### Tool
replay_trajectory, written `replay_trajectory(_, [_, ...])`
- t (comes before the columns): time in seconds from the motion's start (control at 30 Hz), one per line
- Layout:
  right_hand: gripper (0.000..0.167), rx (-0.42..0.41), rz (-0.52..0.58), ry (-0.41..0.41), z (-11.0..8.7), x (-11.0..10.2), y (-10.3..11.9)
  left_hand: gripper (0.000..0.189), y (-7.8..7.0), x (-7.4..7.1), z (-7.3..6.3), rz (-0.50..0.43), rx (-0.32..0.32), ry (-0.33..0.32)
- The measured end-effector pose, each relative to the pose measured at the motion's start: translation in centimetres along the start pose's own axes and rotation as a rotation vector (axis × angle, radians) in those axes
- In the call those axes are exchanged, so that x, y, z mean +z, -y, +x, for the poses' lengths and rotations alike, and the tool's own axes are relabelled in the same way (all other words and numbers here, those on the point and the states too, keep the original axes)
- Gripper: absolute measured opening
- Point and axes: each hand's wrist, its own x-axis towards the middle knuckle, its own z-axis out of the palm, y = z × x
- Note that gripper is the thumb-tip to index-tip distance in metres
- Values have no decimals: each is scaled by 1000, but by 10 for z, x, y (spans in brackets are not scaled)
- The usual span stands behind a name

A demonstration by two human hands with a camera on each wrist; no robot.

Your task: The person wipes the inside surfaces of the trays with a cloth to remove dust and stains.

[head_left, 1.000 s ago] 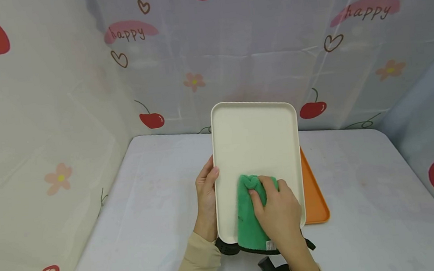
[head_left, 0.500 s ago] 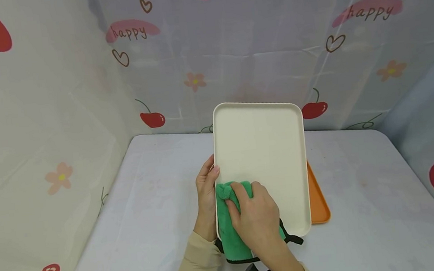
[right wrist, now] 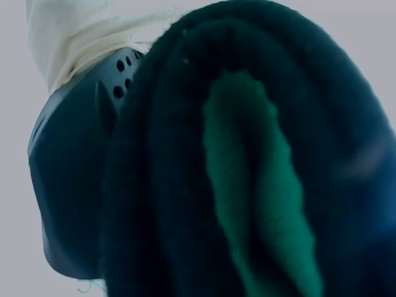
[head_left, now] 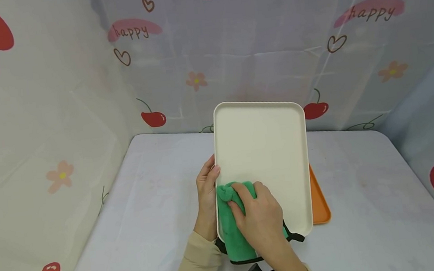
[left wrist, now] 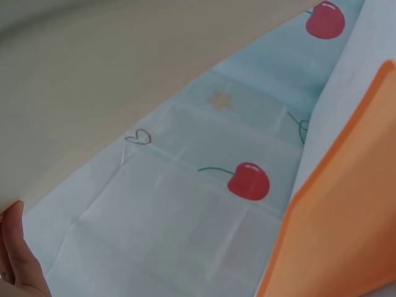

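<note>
A cream rectangular tray (head_left: 261,144) is held up at a tilt above the table in the head view. My left hand (head_left: 206,196) grips it by the left edge, thumb on the rim. The left wrist view catches the tray's underside (left wrist: 93,80) and part of that hand (left wrist: 21,257). With curled fingers my right hand (head_left: 260,217) holds a folded green cloth (head_left: 233,237) against the tray's lower left part. In the right wrist view the folds of the cloth (right wrist: 281,204) fill much of the picture, and the right fingers are hidden.
An orange tray (head_left: 319,202) lies on the white table (head_left: 365,190), partly covered by the cream tray. Printed curtains (head_left: 258,73) stand behind the table and at its sides. A dark wrist device (right wrist: 71,192) sits by the sleeve.
The right hand and the cloth have moved left across the tray, then slightly back right. The tray's right side has shifted a little to the right. The left hand keeps its grip.
</note>
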Motion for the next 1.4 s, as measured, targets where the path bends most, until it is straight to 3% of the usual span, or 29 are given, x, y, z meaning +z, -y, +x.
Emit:
replay_trajectory(0.3, [37,106,-9,58,-8,-12,-16,33,2,1,1,-26,4,1])
replay_trajectory(0.87, [32,463,-25,184,-19,-39,-75,33,-2,-3,3,-65,7,12])
replay_trajectory(1.1, [33,511,-64,156,-24,-37,-90,32,-2,-4,2,-70,10,24])
replay_trajectory(1.4, [33,534,-51,175,-27,-34,-88,36,-2,-5,2,-66,27,38])
